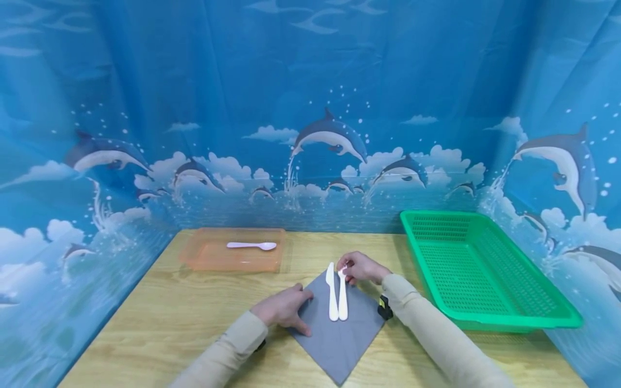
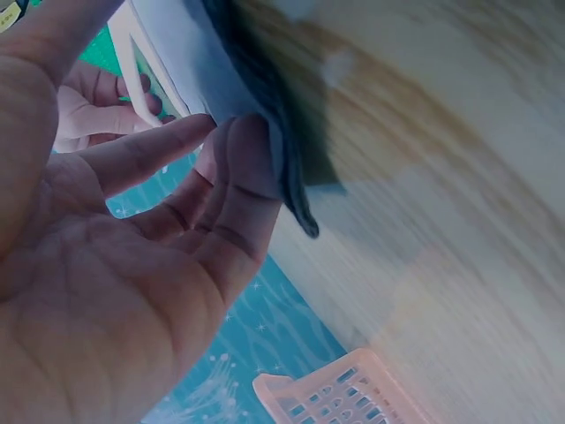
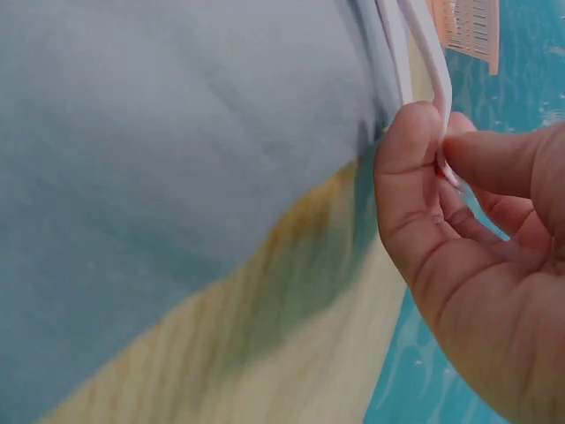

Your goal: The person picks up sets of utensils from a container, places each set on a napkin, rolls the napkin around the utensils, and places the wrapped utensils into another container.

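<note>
A grey cloth napkin lies on the table with one corner toward me. On it, side by side, lie a white knife and a white fork, handles toward me. My right hand pinches the fork's far end between thumb and fingers, which partly cover its head; the right wrist view shows this pinch on the fork. My left hand rests at the napkin's left corner with fingers spread. In the left wrist view its fingers touch the napkin edge.
A shallow orange basket stands at the back left, with a pale spoon in it. On the right sits a large green basket. A blue dolphin-print curtain surrounds the wooden table.
</note>
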Tool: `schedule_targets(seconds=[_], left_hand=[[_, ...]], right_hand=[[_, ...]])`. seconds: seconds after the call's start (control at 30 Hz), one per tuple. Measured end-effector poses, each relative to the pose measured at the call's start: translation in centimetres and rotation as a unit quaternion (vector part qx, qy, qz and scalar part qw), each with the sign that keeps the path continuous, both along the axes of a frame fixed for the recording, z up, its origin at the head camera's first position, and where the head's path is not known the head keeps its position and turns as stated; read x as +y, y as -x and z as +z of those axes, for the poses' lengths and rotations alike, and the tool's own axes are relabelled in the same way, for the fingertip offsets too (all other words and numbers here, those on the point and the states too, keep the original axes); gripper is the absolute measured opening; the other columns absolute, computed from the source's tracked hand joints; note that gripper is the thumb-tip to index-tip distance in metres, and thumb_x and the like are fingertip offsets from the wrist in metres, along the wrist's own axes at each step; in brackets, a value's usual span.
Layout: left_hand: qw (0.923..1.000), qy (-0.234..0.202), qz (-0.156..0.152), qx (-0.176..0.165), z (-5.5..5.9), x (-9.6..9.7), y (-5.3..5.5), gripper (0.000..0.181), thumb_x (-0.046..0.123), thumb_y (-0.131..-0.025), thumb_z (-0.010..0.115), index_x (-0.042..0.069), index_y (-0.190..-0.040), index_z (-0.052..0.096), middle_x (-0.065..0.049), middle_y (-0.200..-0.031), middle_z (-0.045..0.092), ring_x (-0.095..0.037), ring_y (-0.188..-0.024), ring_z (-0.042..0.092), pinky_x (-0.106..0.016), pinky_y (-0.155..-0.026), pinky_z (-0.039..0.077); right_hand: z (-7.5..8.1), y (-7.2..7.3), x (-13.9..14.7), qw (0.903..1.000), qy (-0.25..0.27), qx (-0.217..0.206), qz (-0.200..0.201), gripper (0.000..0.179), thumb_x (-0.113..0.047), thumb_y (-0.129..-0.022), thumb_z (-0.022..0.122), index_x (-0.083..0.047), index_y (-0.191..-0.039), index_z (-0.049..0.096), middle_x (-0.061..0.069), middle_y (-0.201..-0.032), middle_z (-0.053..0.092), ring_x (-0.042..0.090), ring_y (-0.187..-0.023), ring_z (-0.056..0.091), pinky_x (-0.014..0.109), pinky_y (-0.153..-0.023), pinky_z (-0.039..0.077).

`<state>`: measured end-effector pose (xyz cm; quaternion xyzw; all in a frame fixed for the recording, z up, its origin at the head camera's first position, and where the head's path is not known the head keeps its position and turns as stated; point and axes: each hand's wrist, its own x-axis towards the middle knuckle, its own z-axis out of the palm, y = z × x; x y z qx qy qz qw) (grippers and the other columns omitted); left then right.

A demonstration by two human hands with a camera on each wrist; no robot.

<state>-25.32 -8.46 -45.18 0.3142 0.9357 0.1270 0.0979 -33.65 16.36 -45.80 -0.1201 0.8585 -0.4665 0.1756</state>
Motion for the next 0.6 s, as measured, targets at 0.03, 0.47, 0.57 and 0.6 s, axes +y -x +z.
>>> schedule_targets(seconds=[0.03, 0.47, 0.57, 0.6], left_hand=[[1.0000, -0.001, 0.000, -0.001, 0.02, 0.00, 0.00, 0.085, 0.043, -0.062, 0.091, 0.004, -0.130, 0.057, -0.008, -0.105, 0.056, -0.015, -0.086, 0.057, -0.030, -0.081, 0.052], [0.9999, -0.005, 0.007, -0.012, -0.42, -0.14, 0.35, 0.088, 0.045, -0.064, 0.090, 0.006, -0.134, 0.055, -0.010, -0.111, 0.056, -0.016, -0.092, 0.058, -0.032, -0.087, 0.052], [0.9998, -0.004, 0.010, -0.019, -0.55, -0.19, 0.37, 0.088, 0.045, -0.065, 0.089, 0.006, -0.135, 0.054, -0.011, -0.113, 0.055, -0.017, -0.094, 0.058, -0.033, -0.089, 0.052], [0.9997, -0.003, 0.010, -0.021, -0.58, -0.18, 0.37, 0.088, 0.045, -0.065, 0.089, 0.006, -0.135, 0.054, -0.011, -0.113, 0.055, -0.017, -0.095, 0.058, -0.033, -0.089, 0.052]], right_hand=[[-0.08, 0.02, -0.02, 1.0000, 0.001, -0.006, 0.000, 0.015, 0.010, -0.092, 0.054, 0.005, -0.102, 0.063, 0.009, -0.080, 0.058, 0.014, -0.065, 0.057, 0.025, -0.057, 0.053], [-0.46, 0.02, -0.40, 0.9997, -0.004, -0.022, -0.008, 0.012, 0.008, -0.091, 0.056, 0.004, -0.099, 0.065, 0.010, -0.082, 0.061, 0.016, -0.068, 0.058, 0.027, -0.059, 0.054], [-0.59, 0.06, -0.40, 0.9997, -0.007, -0.022, -0.010, 0.012, 0.008, -0.092, 0.055, 0.004, -0.098, 0.064, 0.011, -0.081, 0.062, 0.016, -0.068, 0.059, 0.027, -0.059, 0.054], [-0.61, 0.08, -0.41, 0.9996, -0.008, -0.024, -0.013, 0.012, 0.008, -0.092, 0.055, 0.003, -0.098, 0.065, 0.010, -0.081, 0.062, 0.016, -0.068, 0.059, 0.026, -0.059, 0.054]])
